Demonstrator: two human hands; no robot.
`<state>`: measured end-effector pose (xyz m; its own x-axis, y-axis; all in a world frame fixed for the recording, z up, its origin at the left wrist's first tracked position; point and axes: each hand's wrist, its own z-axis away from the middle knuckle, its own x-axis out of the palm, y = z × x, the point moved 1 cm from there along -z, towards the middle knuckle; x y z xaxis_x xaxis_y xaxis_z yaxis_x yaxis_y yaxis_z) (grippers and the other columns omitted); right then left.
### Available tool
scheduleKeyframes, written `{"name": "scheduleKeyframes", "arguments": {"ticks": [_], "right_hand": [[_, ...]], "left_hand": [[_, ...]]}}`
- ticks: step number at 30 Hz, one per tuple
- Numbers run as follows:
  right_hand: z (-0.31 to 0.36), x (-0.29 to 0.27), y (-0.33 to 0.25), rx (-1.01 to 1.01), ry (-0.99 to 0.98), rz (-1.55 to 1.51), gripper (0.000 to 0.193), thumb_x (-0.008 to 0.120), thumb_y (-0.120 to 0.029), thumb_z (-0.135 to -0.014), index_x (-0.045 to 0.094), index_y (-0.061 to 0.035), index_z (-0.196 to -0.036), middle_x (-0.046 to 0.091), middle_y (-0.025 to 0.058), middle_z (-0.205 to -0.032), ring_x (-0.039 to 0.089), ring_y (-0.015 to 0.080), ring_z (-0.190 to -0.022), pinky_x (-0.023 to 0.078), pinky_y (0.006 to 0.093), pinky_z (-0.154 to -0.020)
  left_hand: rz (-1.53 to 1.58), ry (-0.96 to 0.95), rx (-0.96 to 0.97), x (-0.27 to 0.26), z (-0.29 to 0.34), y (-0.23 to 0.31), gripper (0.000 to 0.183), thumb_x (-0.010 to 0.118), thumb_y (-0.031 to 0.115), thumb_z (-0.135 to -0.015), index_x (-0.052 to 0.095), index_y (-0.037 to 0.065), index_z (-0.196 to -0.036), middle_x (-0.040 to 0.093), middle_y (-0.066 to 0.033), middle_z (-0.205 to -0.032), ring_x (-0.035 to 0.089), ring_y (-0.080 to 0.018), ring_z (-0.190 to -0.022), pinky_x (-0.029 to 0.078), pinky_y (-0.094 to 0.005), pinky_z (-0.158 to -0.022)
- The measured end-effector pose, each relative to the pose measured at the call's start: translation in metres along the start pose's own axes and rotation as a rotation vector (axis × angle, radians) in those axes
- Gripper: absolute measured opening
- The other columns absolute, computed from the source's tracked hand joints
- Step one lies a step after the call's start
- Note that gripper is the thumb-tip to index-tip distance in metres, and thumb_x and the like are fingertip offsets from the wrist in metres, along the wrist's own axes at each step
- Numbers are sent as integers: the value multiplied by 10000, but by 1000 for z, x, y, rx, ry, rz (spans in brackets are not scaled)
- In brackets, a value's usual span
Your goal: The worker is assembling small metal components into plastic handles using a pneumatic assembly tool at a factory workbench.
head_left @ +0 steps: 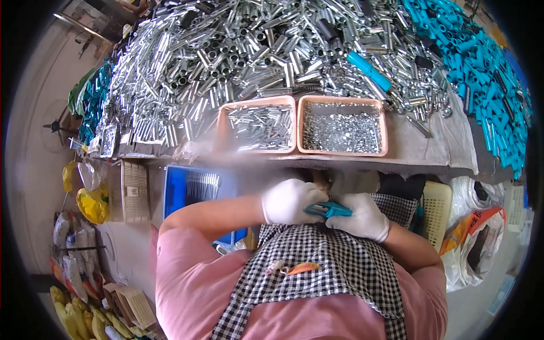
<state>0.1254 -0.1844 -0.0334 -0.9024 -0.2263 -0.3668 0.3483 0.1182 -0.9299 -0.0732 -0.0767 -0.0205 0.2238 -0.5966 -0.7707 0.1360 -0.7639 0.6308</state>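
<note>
Yellow plastic bags [93, 204] sit on the floor at the left. More yellow packets [73, 317] lie at the lower left. An orange-and-white bag [473, 232] stands at the right.

A small teal-blue tube [328, 210] is held between the fingers of both gloved hands, in front of the checked apron and below the table edge. It lies roughly level, tilted slightly, with one end tucked under the left fingers [300, 205] and the other resting against the right fingers [348, 218]. Only its middle stretch is exposed between them. A darker, pointed part seems to be seen at its left end, though the view is too small to be sure.
</note>
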Motion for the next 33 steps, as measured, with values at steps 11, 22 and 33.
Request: {"name": "scheduleKeyframes", "arguments": {"ticks": [11, 22, 33], "right_hand": [[-2, -18, -7, 256, 200, -26, 232, 788, -169, -782, 628, -2, -798, 545, 89, -634, 470, 119, -565, 431, 329, -544], [-14, -21, -10, -40, 275, 295, 249, 799, -262, -735, 654, -64, -779, 622, 154, -677, 639, 341, -615, 488, 402, -547], [-17, -9, -9, -97, 266, 523, 293, 775, -336, -735, 673, -106, -885, 657, 133, -681, 662, 319, -615, 524, 411, -557]], "left_hand": [[-419, 314, -768, -70, -44, -123, 300, 662, 138, -779, 607, 10, -1045, 677, -231, -906, 663, -410, -875, 524, -452, -793], [256, 555, -363, -52, -18, -9, 267, 695, 296, -910, 682, 28, -911, 703, -77, -856, 665, -131, -791, 544, -290, -713], [-89, 521, 164, 3, -18, 2, 201, 722, -4, -735, 547, 28, -828, 689, -153, -1017, 650, -400, -1036, 545, -458, -852]]}}
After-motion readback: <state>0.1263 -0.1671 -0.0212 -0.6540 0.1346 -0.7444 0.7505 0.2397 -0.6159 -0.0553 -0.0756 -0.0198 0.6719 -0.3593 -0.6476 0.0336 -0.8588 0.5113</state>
